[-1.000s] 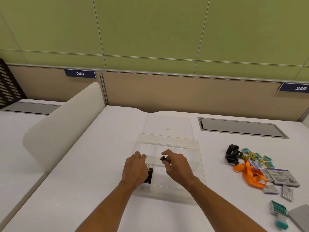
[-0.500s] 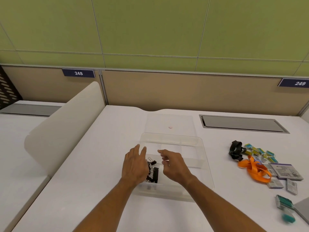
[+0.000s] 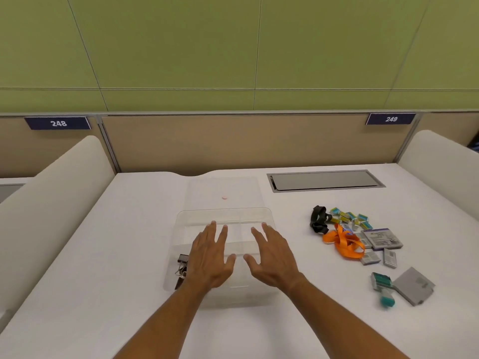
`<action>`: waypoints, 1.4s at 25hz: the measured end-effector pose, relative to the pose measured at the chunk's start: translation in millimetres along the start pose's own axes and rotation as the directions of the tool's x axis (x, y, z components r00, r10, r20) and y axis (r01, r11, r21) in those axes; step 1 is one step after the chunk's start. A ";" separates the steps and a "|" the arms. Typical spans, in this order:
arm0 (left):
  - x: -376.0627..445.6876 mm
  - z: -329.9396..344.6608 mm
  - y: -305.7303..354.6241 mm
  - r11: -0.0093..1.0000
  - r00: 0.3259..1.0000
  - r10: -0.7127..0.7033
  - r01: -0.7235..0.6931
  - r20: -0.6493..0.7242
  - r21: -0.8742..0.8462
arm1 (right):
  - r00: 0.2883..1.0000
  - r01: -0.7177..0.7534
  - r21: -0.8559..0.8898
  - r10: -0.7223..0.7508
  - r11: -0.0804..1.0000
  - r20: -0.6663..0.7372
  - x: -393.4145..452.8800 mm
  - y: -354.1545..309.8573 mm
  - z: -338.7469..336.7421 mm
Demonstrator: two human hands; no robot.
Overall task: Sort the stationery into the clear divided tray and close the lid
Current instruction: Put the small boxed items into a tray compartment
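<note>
The clear divided tray [image 3: 225, 215] sits mid-table, and its clear lid [image 3: 223, 189] lies flat behind it. Black binder clips [image 3: 181, 265] rest in the tray's near-left compartment, partly hidden by my left hand [image 3: 211, 257]. That hand hovers open over the tray, fingers spread. My right hand [image 3: 272, 255] hovers beside it, also open and holding nothing. To the right lie a black strap [image 3: 319, 222], an orange lanyard [image 3: 344, 243], small coloured staple boxes [image 3: 350, 217], grey-purple boxes [image 3: 383, 239] and a teal stamp [image 3: 383, 287].
A grey card [image 3: 413, 285] lies at the near right. A grey cable hatch [image 3: 325, 180] is set into the table behind the stationery. White rounded dividers [image 3: 54, 200] flank the desk on both sides, and a tan partition stands at the back.
Both hands let go of the binder clips, which now lie in the tray's near-left compartment. The fingers have spread open above the tray. The view has swung to the right.
</note>
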State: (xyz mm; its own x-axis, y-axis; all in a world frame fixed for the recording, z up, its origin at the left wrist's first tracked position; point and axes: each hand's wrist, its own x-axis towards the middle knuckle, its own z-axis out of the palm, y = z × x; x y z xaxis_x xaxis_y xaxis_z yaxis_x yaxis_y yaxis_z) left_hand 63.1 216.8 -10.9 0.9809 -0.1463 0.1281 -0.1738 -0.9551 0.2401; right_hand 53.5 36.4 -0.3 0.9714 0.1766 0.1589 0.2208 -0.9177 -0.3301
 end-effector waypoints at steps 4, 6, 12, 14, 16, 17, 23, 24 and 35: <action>8.9 6.6 41.5 0.996 0.996 0.090 -0.091 -0.010 -0.014 | 0.994 -0.111 -0.052 0.111 0.992 0.003 -12.3 43.7 -9.0; 12.6 11.6 63.9 0.992 0.992 0.123 -0.123 -0.004 -0.018 | 0.986 -0.165 -0.068 0.166 0.984 0.005 -20.4 64.8 -15.2; 23.7 28.4 130.5 0.982 0.981 0.189 -0.189 0.052 -0.003 | 0.960 -0.280 -0.084 0.278 0.956 -0.027 -45.5 115.4 -38.3; 27.1 33.4 148.0 0.977 0.975 0.214 -0.215 0.058 0.002 | 0.955 -0.295 -0.087 0.292 0.952 -0.047 -51.7 131.0 -42.8; 30.4 37.4 162.6 0.973 0.970 0.230 -0.232 0.073 0.008 | 0.953 -0.302 -0.099 0.298 0.948 -0.051 -56.9 145.2 -46.7; 32.0 39.3 169.1 0.971 0.968 0.236 -0.238 0.084 0.011 | 0.952 -0.304 -0.109 0.301 0.946 -0.047 -59.4 151.5 -48.9; 37.6 54.0 201.1 0.959 0.953 0.280 -0.282 0.113 0.007 | 0.944 -0.329 -0.132 0.326 0.935 -0.040 -71.9 185.3 -58.8; 38.0 57.0 204.9 0.958 0.952 0.284 -0.286 0.116 0.006 | 0.942 -0.334 -0.128 0.332 0.934 -0.037 -73.4 190.3 -59.2; 45.3 82.1 252.1 0.966 0.947 0.255 -0.260 0.198 0.003 | 0.882 -0.469 -0.126 0.471 0.874 -0.012 -78.3 253.9 -70.6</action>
State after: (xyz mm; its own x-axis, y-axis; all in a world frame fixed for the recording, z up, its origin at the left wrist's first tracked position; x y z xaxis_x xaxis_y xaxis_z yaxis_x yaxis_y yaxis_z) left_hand 70.9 -51.7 -23.6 0.9015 -0.4327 -0.0078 -0.4229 -0.8848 0.1958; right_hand 27.3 -235.6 -30.9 0.9597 -0.2811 -0.0042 -0.2734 -0.9300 -0.2458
